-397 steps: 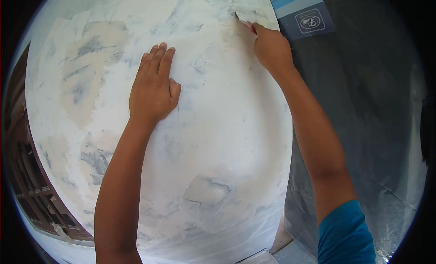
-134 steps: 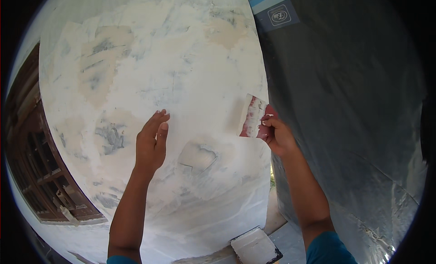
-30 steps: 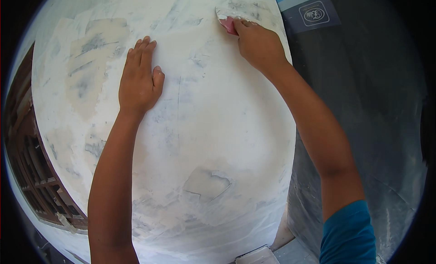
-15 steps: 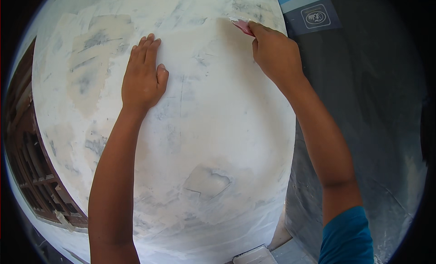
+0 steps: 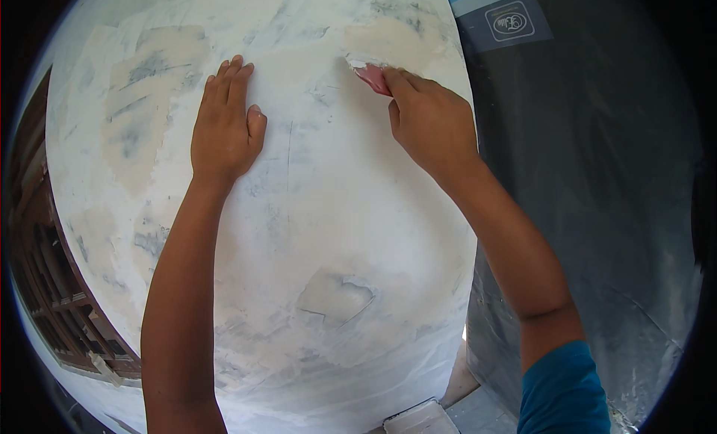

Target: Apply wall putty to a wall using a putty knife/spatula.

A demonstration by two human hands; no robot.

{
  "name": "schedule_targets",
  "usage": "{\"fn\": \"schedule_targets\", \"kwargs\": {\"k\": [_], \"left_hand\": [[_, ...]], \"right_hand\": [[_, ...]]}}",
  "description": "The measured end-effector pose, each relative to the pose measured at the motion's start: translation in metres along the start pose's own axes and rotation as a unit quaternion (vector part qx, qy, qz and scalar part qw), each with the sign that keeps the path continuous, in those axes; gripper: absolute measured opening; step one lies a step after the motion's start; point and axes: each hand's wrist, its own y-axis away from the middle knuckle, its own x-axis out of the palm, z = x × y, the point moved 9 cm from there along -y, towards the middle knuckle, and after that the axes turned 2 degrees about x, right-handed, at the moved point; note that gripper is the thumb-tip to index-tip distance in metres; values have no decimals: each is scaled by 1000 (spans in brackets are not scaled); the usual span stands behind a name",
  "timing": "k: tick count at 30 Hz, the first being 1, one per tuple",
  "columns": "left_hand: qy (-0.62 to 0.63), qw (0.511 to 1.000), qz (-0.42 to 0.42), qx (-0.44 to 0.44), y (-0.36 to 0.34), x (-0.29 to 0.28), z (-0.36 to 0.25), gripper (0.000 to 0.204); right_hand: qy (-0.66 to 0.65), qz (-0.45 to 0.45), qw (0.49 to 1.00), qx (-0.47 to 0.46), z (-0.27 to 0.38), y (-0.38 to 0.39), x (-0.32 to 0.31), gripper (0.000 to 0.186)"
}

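A white wall with patchy beige and grey filler fills the middle of the head view. My left hand lies flat against it at the upper left of centre, fingers extended upward. My right hand is closed on a pink scraper smeared with white paste, its blade pressed to the wall near the upper right edge, beside a beige patch of filler.
A brown wooden window sits at the left. Dark grey sheeting with a blue printed band covers the right side. A paste-smeared tray lies at the bottom, near the wall's foot.
Since half a second ago, my right hand and the scraper have moved down and to the left along the wall. My left hand has stayed nearly in place, flat.
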Motion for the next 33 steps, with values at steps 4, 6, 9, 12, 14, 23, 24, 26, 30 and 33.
{"fn": "schedule_targets", "kwargs": {"k": [4, 6, 9, 12, 14, 23, 24, 26, 30, 33], "left_hand": [[8, 1000, 1, 2, -1, 7, -3, 52], [5, 1000, 4, 0, 4, 9, 2, 52], [-2, 1000, 3, -6, 6, 4, 5, 52], [-5, 1000, 5, -14, 5, -1, 8, 52], [-8, 1000, 6, -18, 7, 1, 8, 53], [-10, 1000, 0, -13, 5, 4, 6, 53], [-8, 1000, -7, -6, 4, 2, 4, 52], [-7, 1000, -13, 1, 4, 3, 2, 51], [-27, 1000, -12, 8, 5, 2, 4, 50], [-28, 1000, -6, 5, 6, 3, 4, 50]], "right_hand": [[62, 22, 996, -65, 21, 28, 41, 32], [58, 58, 984, -159, 69, 73, 36, 32], [-129, 219, 964, -73, 71, 74, 4, 27], [-157, 169, 970, 70, 3, 19, -8, 18], [-86, 87, 985, 124, -53, -15, -3, 22], [64, 75, 993, 61, -88, 46, 56, 39], [57, 82, 994, 51, -69, 73, 51, 42], [49, 121, 991, 5, -22, 119, 34, 42], [-55, 119, 989, 68, -19, 92, -1, 31], [-33, -1, 995, 95, -52, 14, -10, 30]]}}
